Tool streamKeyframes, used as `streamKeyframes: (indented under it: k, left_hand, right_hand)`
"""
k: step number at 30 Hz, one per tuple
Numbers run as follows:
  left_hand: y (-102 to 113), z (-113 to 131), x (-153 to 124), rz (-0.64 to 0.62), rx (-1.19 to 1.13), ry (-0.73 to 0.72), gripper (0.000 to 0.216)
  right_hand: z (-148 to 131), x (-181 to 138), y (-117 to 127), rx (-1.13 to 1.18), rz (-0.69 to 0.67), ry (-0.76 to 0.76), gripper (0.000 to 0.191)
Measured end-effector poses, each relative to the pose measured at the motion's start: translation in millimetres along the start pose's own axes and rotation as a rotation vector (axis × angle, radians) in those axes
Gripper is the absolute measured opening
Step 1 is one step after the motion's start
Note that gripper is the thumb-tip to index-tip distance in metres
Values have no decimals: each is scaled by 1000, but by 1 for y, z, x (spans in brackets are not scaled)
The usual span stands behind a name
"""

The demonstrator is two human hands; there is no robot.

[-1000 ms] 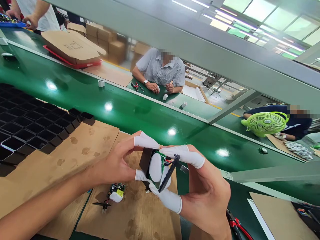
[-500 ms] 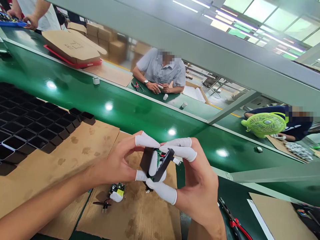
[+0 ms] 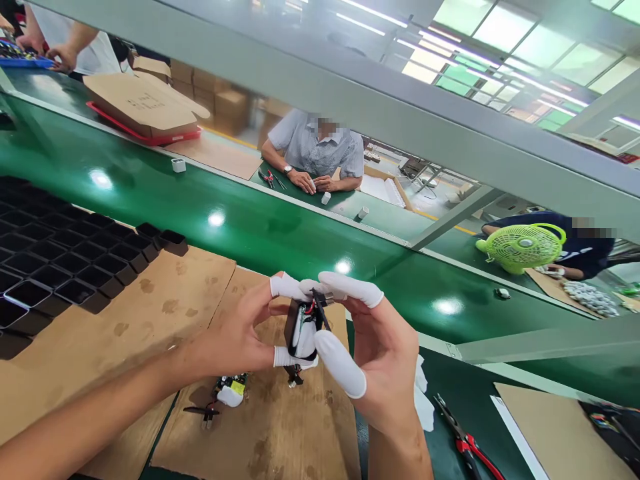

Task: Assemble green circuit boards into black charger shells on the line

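Observation:
My left hand (image 3: pixel 240 333), in white finger cots, grips a small black square housing (image 3: pixel 291 330) between thumb and fingers, its open end towards the right. A circuit board with a white-wrapped part (image 3: pixel 304 337) sits inside that housing. My right hand (image 3: pixel 383 363), also in finger cots, pinches a black end plate (image 3: pixel 321 313) with metal prongs, tilted at the housing's mouth. Red and dark wires run between plate and board. Below lies another circuit board (image 3: pixel 231 390) with a yellow label and a wired black plate, on cardboard (image 3: pixel 250 440). A further pronged piece (image 3: pixel 294 379) shows under the housing.
Rows of empty black housings (image 3: pixel 90 267) stand at left. Red-handled pliers (image 3: pixel 465 440) lie at right, near white tissue (image 3: pixel 424 397). Across the green conveyor belt (image 3: pixel 260 247), a co-worker (image 3: pixel 317 157) sits, with a green fan (image 3: pixel 525 245) farther right. A slanting beam (image 3: pixel 320 73) crosses overhead.
The circuit board now sits deeper in the black housing. The end plate has turned more edge-on, and my right thumb has shifted up along it. White tissue now shows behind my right wrist.

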State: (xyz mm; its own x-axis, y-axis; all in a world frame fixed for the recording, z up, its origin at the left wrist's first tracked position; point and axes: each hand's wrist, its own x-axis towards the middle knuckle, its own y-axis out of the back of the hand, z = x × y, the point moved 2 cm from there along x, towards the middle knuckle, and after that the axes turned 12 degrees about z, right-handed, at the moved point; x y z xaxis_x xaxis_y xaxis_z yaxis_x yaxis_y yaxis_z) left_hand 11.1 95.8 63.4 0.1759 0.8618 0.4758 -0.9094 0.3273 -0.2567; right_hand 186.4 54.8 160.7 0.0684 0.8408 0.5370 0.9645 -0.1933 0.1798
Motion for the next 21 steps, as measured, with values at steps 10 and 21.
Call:
streamKeyframes:
  k: [10, 21]
  left_hand:
    - [-5, 51, -17, 34, 2, -27, 66]
    - [-5, 59, -146, 389, 51, -10, 64]
  right_hand:
    - [-16, -23, 7, -48, 102, 314, 58]
    - [-14, -201, -49, -328, 286, 602, 62]
